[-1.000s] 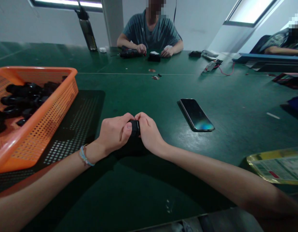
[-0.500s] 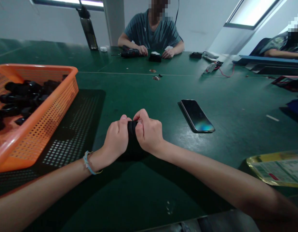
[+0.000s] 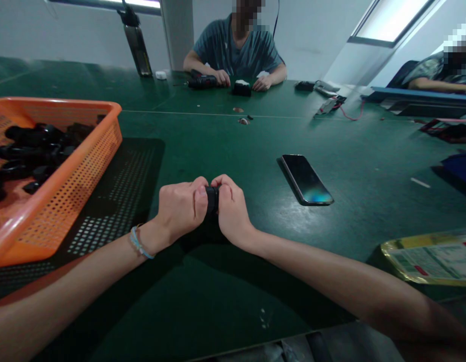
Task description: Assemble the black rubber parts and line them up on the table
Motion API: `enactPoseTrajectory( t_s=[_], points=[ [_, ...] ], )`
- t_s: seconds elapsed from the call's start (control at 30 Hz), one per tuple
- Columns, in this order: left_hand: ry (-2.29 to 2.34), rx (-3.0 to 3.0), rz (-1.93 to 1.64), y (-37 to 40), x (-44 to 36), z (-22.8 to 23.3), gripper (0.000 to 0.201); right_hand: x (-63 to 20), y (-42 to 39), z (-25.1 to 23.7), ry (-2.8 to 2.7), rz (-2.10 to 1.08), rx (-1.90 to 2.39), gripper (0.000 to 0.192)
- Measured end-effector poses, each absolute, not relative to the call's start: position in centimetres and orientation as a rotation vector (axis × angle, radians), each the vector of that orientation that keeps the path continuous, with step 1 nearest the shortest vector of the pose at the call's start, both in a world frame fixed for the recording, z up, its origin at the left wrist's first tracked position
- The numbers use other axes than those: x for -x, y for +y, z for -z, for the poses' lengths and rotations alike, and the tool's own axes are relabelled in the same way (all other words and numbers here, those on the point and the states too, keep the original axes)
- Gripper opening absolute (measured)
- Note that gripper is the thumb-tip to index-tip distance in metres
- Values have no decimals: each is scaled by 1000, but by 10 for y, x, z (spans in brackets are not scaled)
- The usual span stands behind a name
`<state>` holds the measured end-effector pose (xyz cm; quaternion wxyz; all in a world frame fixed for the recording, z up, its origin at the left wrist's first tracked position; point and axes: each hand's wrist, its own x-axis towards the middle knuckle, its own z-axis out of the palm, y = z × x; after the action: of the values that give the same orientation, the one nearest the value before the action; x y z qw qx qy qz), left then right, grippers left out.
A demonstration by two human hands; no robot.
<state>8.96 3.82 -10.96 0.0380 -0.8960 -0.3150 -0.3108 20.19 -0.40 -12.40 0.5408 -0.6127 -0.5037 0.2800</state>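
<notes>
Gripping one black part (image 3: 212, 199) between them, left hand (image 3: 179, 208) and right hand (image 3: 232, 211) were closed from either side; its axis ran hand to hand, equally near both, just above the table (image 3: 225, 146).

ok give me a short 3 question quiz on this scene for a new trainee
1. True or false: the left hand and the right hand are both closed on one small black part.
2. What lies in the orange basket?
A. black parts
B. white cloths
C. phones
3. Fill in: on the green table, to the right of the hands, a ____ lies flat with its screen up.

Key
1. True: both hands grip the part between them, just above the table.
2. A: a pile of black parts.
3. phone
</notes>
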Motion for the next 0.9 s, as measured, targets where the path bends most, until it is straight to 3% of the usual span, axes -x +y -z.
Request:
enactPoseTrajectory(
  t_s=[0.43, 0.7, 0.9],
  points=[
    [-849, 2775, 932, 49, -87, 111, 46, -201, -1, 125, -1090, -827, 1450, 22],
    [-1417, 2883, 1239, 62, -92, 121, 29, -234, 18, 128, -1447, -1014, 1222, 31],
    [-1292, 3080, 1604, 70, -95, 129, 30, -247, 28, 128, -1701, -692, 1334, 35]
  ],
)
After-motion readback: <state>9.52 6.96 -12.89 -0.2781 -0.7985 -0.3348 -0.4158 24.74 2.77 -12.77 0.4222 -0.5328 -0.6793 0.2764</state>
